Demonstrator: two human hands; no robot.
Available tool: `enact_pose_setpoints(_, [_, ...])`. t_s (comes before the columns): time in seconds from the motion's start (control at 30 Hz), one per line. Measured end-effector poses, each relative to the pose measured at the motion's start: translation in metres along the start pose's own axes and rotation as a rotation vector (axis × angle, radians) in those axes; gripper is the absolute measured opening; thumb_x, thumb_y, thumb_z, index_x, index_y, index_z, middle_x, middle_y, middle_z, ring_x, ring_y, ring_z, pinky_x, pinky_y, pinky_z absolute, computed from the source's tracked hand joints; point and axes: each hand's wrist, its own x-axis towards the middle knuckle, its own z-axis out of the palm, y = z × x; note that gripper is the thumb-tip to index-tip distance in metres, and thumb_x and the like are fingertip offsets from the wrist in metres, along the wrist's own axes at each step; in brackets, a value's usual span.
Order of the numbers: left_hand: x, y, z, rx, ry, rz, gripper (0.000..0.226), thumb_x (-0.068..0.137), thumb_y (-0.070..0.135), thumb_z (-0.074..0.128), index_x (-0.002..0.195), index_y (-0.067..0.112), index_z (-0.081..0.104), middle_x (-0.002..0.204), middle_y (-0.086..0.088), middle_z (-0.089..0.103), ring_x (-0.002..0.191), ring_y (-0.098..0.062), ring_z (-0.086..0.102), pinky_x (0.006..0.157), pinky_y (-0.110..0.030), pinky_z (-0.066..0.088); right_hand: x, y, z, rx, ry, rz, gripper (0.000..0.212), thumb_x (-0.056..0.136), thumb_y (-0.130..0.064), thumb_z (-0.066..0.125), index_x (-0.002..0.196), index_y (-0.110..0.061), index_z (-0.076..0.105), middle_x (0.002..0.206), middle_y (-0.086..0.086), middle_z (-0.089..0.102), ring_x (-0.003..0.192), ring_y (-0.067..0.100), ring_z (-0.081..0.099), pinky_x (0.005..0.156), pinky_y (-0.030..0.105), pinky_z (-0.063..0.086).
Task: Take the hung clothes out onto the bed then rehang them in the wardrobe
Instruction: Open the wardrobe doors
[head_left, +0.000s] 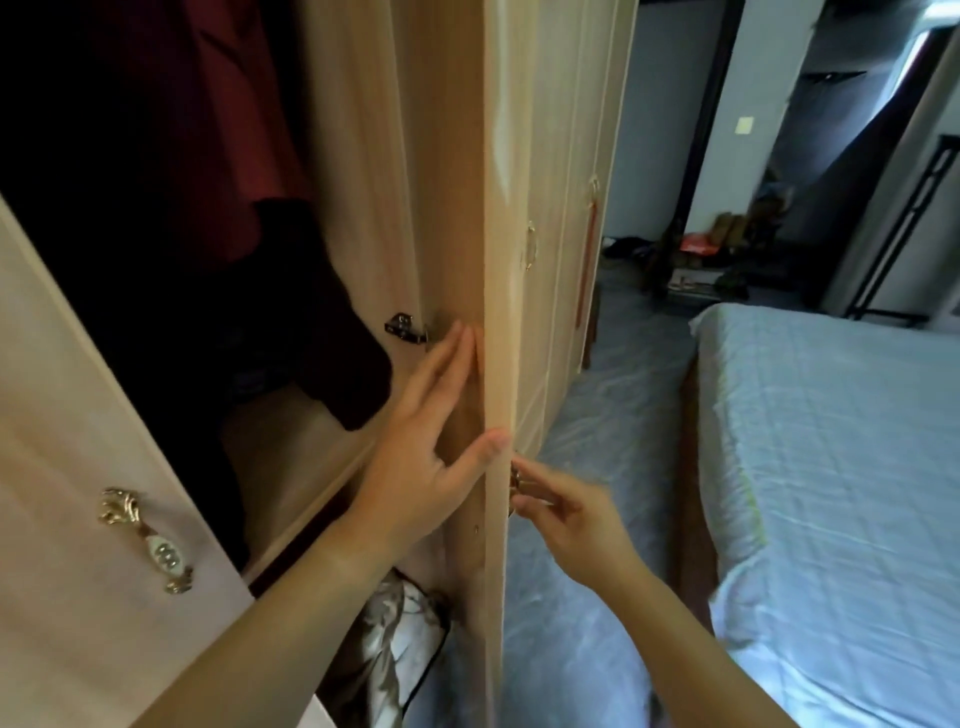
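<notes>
Inside, the wardrobe (358, 156) holds maroon clothes (208, 130) (right hand (576, 525) pinches handle (517, 480)).

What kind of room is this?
Most likely a bedroom. A bed stands on the right, and a wooden wardrobe with dark clothes hanging inside stands open beside it. The right hand pinches its door handle.

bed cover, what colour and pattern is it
The bed cover is pale blue with a faint quilted grid; head view.

Clothes (171, 208) inside wardrobe (358, 156), left; open door (493, 260) edge-on, centre; second door (78, 467) far left; bed (831, 467) right of wardrobe.
</notes>
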Motion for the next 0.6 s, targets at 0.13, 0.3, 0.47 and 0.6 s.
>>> enact_pose_setpoints(0.13, [0.010, 0.003, 0.029, -0.001, 0.088, 0.030, 0.073, 0.082, 0.060, 0.054, 0.144, 0.050, 0.016, 0.149, 0.013, 0.024, 0.139, -0.013, 0.030, 0.110, -0.046, 0.035, -0.005, 0.008, -0.025, 0.010, 0.047, 0.037, 0.046, 0.081, 0.005, 0.064, 0.118, -0.023, 0.064, 0.108, -0.008, 0.068, 0.093, 0.010, 0.067, 0.079, 0.020, 0.053])
enact_pose_setpoints(0.3, [0.032, 0.012, 0.077, 0.024, 0.134, 0.052, 0.073, 0.081, 0.062, 0.053, 0.142, 0.052, 0.016, 0.144, 0.028, 0.018, 0.139, -0.005, 0.022, 0.113, -0.036, 0.028, -0.025, 0.022, -0.061, 0.020, 0.111, 0.075, 0.036, 0.082, -0.029, 0.064, 0.117, -0.021, 0.064, 0.115, -0.012, 0.064, 0.100, 0.008, 0.064, 0.078, 0.020, 0.054])
enact_pose_setpoints(0.47, [0.066, 0.022, 0.135, 0.137, 0.164, 0.011, 0.076, 0.079, 0.073, 0.043, 0.144, 0.050, 0.011, 0.140, 0.027, 0.017, 0.136, 0.006, 0.012, 0.112, -0.014, 0.014, -0.021, 0.038, -0.099, 0.007, 0.225, 0.027, 0.037, 0.082, -0.030, 0.066, 0.116, -0.016, 0.066, 0.118, -0.012, 0.063, 0.103, 0.003, 0.062, 0.079, 0.017, 0.053])
enact_pose_setpoints(0.6, [0.089, 0.019, 0.173, 0.264, 0.138, 0.011, 0.073, 0.084, 0.069, 0.037, 0.143, 0.051, -0.003, 0.146, 0.020, 0.008, 0.133, 0.004, 0.004, 0.108, -0.008, 0.002, 0.000, 0.059, -0.130, -0.052, 0.287, 0.054, 0.034, 0.079, -0.029, 0.068, 0.114, -0.026, 0.065, 0.107, -0.017, 0.066, 0.092, 0.003, 0.065, 0.080, 0.023, 0.054])
